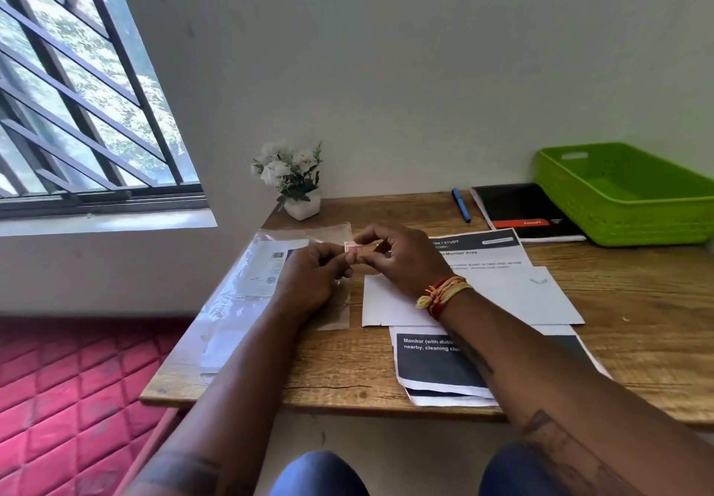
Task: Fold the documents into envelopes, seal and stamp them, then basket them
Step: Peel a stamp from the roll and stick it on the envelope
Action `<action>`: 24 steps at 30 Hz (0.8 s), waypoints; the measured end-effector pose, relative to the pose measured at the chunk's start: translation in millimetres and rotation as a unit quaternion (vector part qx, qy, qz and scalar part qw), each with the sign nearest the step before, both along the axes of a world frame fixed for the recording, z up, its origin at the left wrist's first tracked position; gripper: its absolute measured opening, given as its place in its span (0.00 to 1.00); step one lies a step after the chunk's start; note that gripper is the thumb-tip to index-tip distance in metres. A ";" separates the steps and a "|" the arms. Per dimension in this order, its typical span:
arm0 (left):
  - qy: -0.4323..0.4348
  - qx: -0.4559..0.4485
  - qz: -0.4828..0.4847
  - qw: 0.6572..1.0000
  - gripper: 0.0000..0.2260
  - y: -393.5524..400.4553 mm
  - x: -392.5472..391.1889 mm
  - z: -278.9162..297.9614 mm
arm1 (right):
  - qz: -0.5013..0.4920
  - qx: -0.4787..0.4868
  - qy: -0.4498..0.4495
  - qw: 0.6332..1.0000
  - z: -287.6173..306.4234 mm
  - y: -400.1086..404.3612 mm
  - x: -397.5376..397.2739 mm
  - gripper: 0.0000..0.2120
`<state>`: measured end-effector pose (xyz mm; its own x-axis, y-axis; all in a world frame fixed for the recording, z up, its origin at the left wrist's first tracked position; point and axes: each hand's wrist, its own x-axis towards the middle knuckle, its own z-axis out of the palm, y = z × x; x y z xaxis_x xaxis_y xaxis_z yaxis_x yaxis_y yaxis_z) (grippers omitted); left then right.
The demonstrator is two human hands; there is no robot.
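A small pinkish stamp (352, 249) is pinched between the fingertips of my left hand (315, 278) and my right hand (402, 263), held just above the wooden desk (637, 325). A white envelope (514, 298) lies flat under my right wrist. Printed documents lie around it: one sheet (487, 248) behind it and several black-and-white sheets (436, 368) in front. A clear plastic sleeve with envelopes and a barcode label (251, 283) lies at the desk's left. The green plastic basket (618, 202) stands at the back right and looks empty.
A black notebook (529, 211) lies beside the basket, with a blue pen (461, 205) to its left. A small white pot of white flowers (295, 182) stands at the back left corner. A barred window (77, 90) is on the left; red quilted fabric (69, 399) lies below the desk edge.
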<state>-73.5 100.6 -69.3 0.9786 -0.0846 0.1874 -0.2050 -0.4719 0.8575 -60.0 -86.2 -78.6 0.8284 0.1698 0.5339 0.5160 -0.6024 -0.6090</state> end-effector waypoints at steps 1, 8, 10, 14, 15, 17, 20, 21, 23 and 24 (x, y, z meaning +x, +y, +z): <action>-0.003 0.006 -0.002 1.000 0.05 -0.5 -0.2 -0.5 | -0.005 0.001 -0.002 1.000 -0.1 -1.3 -0.3 0.11; -0.005 -0.001 -0.004 1.000 0.04 0.2 0.2 -0.9 | -0.026 0.019 -0.007 0.999 0.4 1.2 -0.6 0.12; -0.005 -0.008 -0.004 1.000 0.03 0.0 -0.1 -1.0 | -0.035 0.050 0.009 0.998 -0.2 0.9 -0.1 0.12; -0.023 0.027 -0.017 0.999 0.03 0.3 3.0 -3.7 | -0.043 0.074 0.035 0.996 -0.6 -1.9 2.0 0.09; -0.025 0.038 -0.020 0.999 0.03 0.6 3.3 -4.2 | -0.042 0.082 0.042 0.995 -0.7 -2.6 2.6 0.09; -0.027 0.045 -0.023 0.998 0.03 0.8 3.4 -4.8 | -0.039 0.095 0.053 0.993 -0.8 -3.1 3.3 0.08; -0.035 0.046 -0.018 0.998 0.05 0.5 3.1 -5.0 | -0.035 0.100 0.058 0.993 -0.5 -2.4 2.5 0.07; -0.034 0.045 -0.016 0.998 0.05 0.1 2.7 -4.7 | -0.035 0.099 0.057 0.993 -0.5 -2.2 1.9 0.07; -0.029 0.034 -0.016 0.999 0.04 -0.3 2.8 -4.3 | -0.032 0.096 0.052 0.993 -0.4 -2.3 1.3 0.07; -0.025 0.029 -0.018 0.999 0.04 -0.4 2.4 -4.1 | -0.029 0.094 0.049 0.994 -0.3 -2.3 1.2 0.07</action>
<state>-71.1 100.2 -73.4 0.9641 -0.1315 0.2306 -0.2653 -0.5116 0.8173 -58.8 -88.4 -78.9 0.8836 0.0248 0.4676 0.4160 -0.5001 -0.7596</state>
